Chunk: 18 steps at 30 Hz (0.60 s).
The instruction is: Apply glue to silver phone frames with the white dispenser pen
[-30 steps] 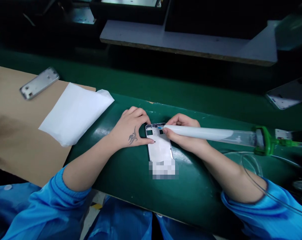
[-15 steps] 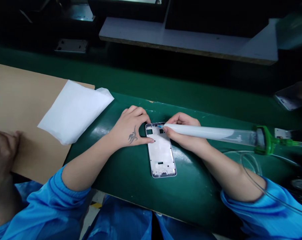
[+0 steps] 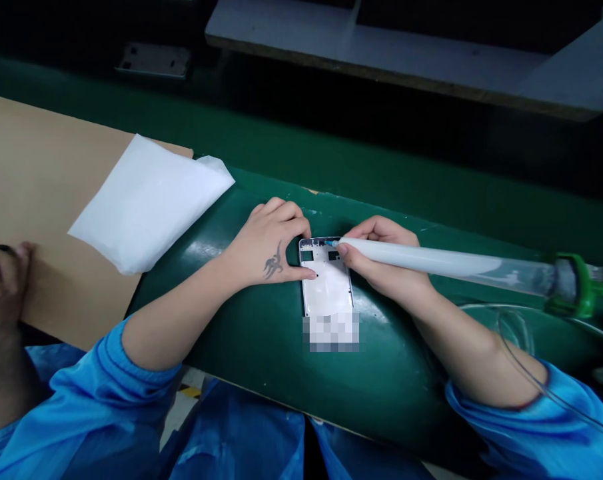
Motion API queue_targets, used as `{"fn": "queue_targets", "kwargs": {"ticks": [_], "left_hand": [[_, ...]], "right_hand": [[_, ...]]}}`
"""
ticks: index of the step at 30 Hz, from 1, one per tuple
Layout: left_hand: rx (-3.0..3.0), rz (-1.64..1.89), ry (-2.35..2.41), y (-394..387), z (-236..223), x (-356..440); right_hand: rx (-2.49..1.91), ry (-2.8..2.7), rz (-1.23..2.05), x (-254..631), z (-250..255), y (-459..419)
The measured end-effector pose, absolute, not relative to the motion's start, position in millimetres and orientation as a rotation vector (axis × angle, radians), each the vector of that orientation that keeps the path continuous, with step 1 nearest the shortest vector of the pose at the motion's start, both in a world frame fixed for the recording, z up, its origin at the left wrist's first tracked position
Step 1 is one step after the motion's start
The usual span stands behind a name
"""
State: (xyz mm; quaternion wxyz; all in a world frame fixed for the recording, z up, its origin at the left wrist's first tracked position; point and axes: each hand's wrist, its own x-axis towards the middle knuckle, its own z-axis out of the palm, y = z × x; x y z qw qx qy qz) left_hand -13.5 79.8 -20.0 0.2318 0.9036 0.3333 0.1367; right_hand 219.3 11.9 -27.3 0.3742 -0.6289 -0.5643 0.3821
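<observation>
A pale phone middle frame [image 3: 326, 291] lies flat on the green bench, its lower end pixelated. My left hand [image 3: 268, 243] rests at its upper left, thumb on the frame's face and index finger at the top edge, steadying it. My right hand [image 3: 388, 257] is closed pen-like around a dispensing syringe [image 3: 431, 259], filled with white material and tilted toward the frame. The syringe's blue needle tip [image 3: 330, 243] sits at the dark strip along the frame's top edge; whether it touches cannot be made out. Green fittings [image 3: 584, 287] cap the rear end.
A white sheet or pouch [image 3: 151, 200] lies partly on brown cardboard [image 3: 26, 153] at left. Another person's hand [image 3: 4, 287] rests on the cardboard. A second phone frame [image 3: 154, 60] lies farther back, under a shelf edge [image 3: 406, 73]. Clear tubing [image 3: 516, 333] loops beside my right forearm.
The camera view has shifted, so the bench items sit slightly higher in the picture. Both hands keep their holds, and the needle stays near the frame's top edge.
</observation>
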Motion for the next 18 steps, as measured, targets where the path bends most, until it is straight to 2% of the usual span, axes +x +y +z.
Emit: {"fn": "queue_targets", "kwargs": {"ticks": [18], "left_hand": [[2.477,0.363,0.911,79.2,-19.3,-12.9]], "right_hand": [[-1.603,-1.468,0.986,212.2,-21.8,14.0]]}}
